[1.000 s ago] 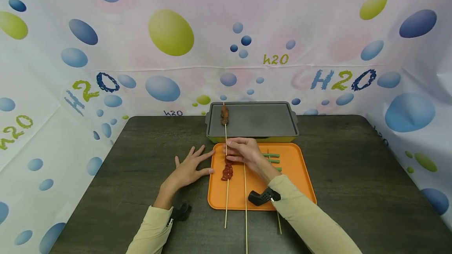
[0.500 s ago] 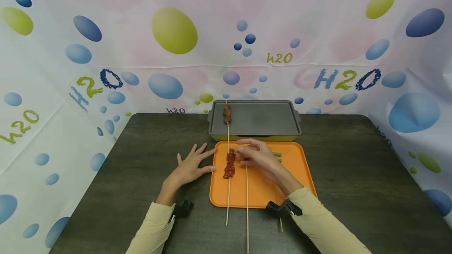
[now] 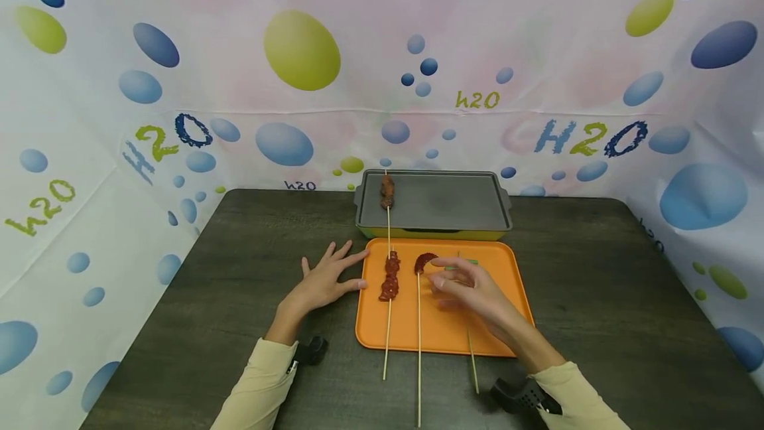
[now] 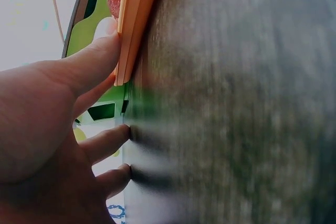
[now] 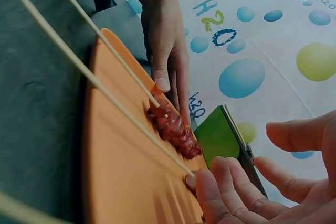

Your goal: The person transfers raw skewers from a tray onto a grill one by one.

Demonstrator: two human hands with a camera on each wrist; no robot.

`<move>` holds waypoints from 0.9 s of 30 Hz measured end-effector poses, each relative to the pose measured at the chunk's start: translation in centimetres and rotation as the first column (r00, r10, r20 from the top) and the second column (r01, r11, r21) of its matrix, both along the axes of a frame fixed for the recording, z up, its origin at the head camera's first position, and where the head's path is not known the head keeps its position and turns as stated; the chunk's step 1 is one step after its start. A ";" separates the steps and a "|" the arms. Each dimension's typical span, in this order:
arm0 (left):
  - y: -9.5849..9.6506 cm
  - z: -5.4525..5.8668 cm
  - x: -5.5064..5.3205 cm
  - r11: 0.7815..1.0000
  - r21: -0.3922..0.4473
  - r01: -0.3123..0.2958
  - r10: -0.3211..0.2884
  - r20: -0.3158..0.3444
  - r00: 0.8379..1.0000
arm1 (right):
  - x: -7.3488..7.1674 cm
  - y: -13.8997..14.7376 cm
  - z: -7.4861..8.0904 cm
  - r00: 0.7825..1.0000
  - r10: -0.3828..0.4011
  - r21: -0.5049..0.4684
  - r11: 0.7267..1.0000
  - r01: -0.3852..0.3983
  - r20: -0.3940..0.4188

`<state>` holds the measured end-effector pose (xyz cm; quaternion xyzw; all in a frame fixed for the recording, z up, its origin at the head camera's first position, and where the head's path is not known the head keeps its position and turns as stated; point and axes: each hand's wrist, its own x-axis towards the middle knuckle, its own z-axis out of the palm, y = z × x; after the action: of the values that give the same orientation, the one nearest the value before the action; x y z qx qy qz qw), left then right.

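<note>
My left hand [image 3: 322, 284] lies spread on the table, its thumb and index finger touching the left rim of the orange tray [image 3: 371, 338]. A raw red meat skewer [image 3: 389, 277] lies along the tray's left side. To its right is a skewer with a dark red, curled piece [image 3: 424, 261] at its tip. My right hand [image 3: 477, 294] hovers over the tray just right of that piece, fingers loosely bent and holding nothing. Beneath it, a skewer with green pieces [image 3: 471, 263] is mostly hidden. In the right wrist view, the red meat [image 5: 176, 132] sits near the left hand's thumb.
Behind the tray stands a grill with a flat grey plate [image 3: 447, 201]. One browned meat skewer [image 3: 387, 191] lies at the plate's left, its stick reaching toward the tray. Stick ends overhang the tray's front edge above the dark table [image 3: 597, 297]. A patterned cloth [image 3: 358, 52] hangs behind.
My right hand has let go of the browned skewer's stick and moved right, uncovering the curled dark red piece. My left hand stays at the tray's rim.
</note>
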<state>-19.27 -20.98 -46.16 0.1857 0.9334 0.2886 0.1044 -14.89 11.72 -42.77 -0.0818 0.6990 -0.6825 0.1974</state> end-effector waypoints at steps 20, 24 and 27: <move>0.1 -0.1 0.1 1.000 -0.007 0.006 -0.006 -0.009 1.000 | 4.6 5.4 -1.7 0.991 -0.057 0.178 0.981 0.078 -0.119; 0.1 -0.1 0.1 1.000 -0.007 0.001 -0.001 -0.014 1.000 | 4.5 6.3 -2.2 0.999 -0.027 0.085 0.996 0.024 0.038; 0.1 -0.1 0.0 1.000 -0.007 0.000 0.000 -0.016 1.000 | 4.3 7.0 -2.5 0.988 0.003 -0.003 1.000 -0.003 0.158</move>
<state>-19.24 -20.93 -46.27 0.1878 0.9352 0.2840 0.0977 -10.57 18.68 -45.29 -0.0289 0.6803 -0.6874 0.2529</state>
